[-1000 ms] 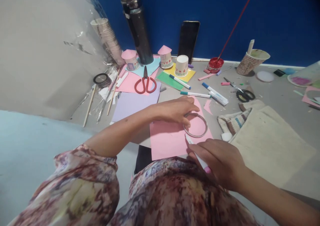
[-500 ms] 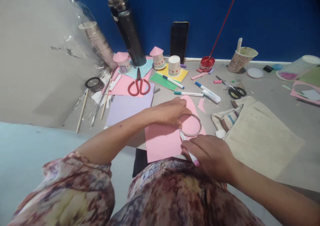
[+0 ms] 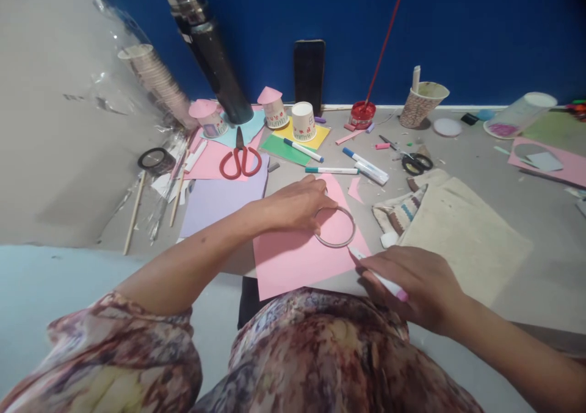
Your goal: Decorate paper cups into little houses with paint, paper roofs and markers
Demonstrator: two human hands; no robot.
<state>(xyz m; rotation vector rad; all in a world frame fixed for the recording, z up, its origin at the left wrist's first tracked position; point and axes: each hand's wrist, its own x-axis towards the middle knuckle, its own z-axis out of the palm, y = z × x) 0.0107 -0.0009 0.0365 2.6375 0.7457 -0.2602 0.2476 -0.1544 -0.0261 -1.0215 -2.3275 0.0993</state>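
A sheet of pink paper lies at the table's front edge. On it rests a thin metal ring, like a bangle. My left hand lies over the paper, fingers closed on the ring's left side and pressing it down. In my right hand is a white marker with a pink end, held like a pen. Its tip is close to the lower right edge of the ring; whether it touches the paper I cannot tell. Any drawn line is too faint to make out.
Red-handled scissors, several markers and decorated paper cups lie beyond the hands. A dark flask and a phone stand at the back. A beige cloth is on the right, near black-handled scissors.
My right hand has moved the marker rightward along the ring's lower edge, from its lower left to its lower right. My left hand stays on the ring. The whole view has shifted slightly.
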